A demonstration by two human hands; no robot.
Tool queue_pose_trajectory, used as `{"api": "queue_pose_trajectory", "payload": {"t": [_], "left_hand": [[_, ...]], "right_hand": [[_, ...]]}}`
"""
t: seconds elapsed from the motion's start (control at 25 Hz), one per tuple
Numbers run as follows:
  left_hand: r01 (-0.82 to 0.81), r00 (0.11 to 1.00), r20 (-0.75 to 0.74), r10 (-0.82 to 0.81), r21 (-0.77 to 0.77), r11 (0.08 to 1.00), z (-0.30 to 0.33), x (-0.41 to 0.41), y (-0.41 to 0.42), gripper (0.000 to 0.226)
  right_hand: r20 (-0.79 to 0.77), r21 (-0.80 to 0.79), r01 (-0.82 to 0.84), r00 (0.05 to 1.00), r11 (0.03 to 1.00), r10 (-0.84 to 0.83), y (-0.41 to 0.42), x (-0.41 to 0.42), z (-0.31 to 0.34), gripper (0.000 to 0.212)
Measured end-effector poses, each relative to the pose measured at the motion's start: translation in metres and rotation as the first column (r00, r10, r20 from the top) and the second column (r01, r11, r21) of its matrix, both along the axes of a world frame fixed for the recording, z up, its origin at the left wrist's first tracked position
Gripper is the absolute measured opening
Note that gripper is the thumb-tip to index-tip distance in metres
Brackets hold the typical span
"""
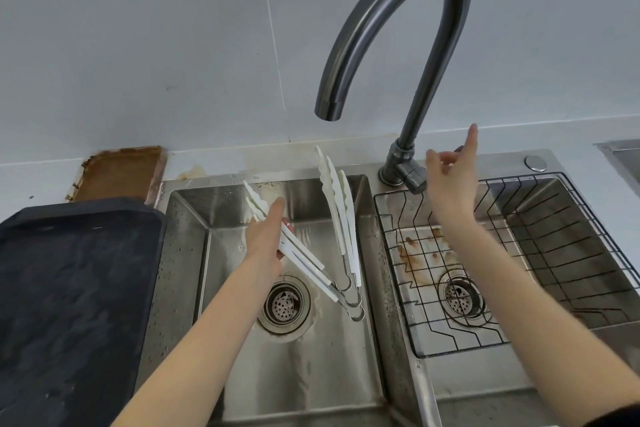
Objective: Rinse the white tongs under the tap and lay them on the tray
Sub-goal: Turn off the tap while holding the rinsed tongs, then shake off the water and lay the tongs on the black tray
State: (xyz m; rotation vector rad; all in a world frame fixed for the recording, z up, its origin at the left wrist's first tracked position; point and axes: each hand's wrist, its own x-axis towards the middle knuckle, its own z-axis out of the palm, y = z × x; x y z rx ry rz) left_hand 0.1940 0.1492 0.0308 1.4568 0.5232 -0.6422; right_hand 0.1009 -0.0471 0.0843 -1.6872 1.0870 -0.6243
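Note:
My left hand (265,241) grips a pair of white tongs (298,262) over the left sink basin (194,218), tips pointing up and to the back left. A second pair of white tongs (341,218) leans upright against the basin's right wall, tips up. The dark curved tap (398,10) arches above; its spout hangs over the left basin and no water shows. My right hand (450,177) hovers just right of the tap's base and lever (412,177), index finger raised, holding nothing. The black tray (69,288) lies on the counter left of the sink.
A black wire rack (554,236) fills the right sink basin, which has brown stains near its drain (460,298). A rusty brown board (121,172) lies behind the tray against the wall. The left basin's drain (285,305) sits below my left wrist.

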Motion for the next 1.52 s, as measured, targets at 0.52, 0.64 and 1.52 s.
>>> {"api": "queue_pose_trajectory", "payload": {"t": [0.52, 0.64, 1.52], "left_hand": [[0.168, 0.986, 0.024, -0.167, -0.102, 0.98, 0.01, -0.006, 0.014, 0.032], [0.194, 0.98, 0.008, -0.197, -0.193, 0.962, 0.008, -0.006, 0.015, 0.03], [0.427, 0.904, 0.08, -0.42, -0.217, 0.878, -0.012, -0.035, 0.033, 0.006]], "right_hand": [[0.183, 0.6, -0.553, 0.798, 0.578, 0.574, 0.087, -0.017, -0.049, 0.02], [0.217, 0.612, -0.477, 0.868, 0.631, 0.446, 0.091, -0.015, -0.053, 0.011], [0.137, 0.673, -0.337, 0.932, 0.658, 0.337, 0.103, -0.022, -0.069, 0.019]]}}
